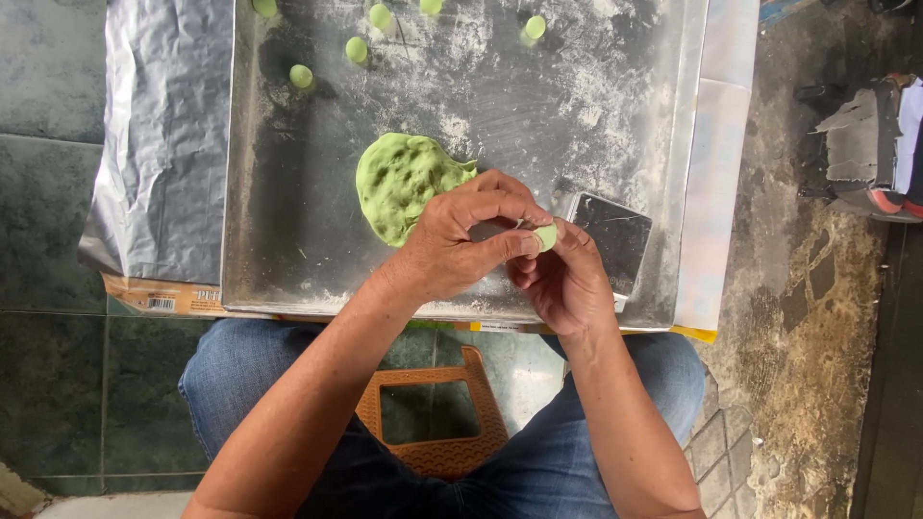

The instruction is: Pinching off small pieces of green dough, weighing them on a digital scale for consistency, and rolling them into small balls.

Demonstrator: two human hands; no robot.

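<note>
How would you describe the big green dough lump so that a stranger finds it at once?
Find the floured metal tray on the floor. Near its middle, just beside the left hand, lies the dough lump. It is flat, dimpled and far bigger than the small green balls along the far edge.

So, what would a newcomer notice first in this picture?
Probably the bright green dough lump in the middle of the floured metal tray. Just beside it, the left hand and right hand pinch a small green dough piece between their fingertips.
</note>
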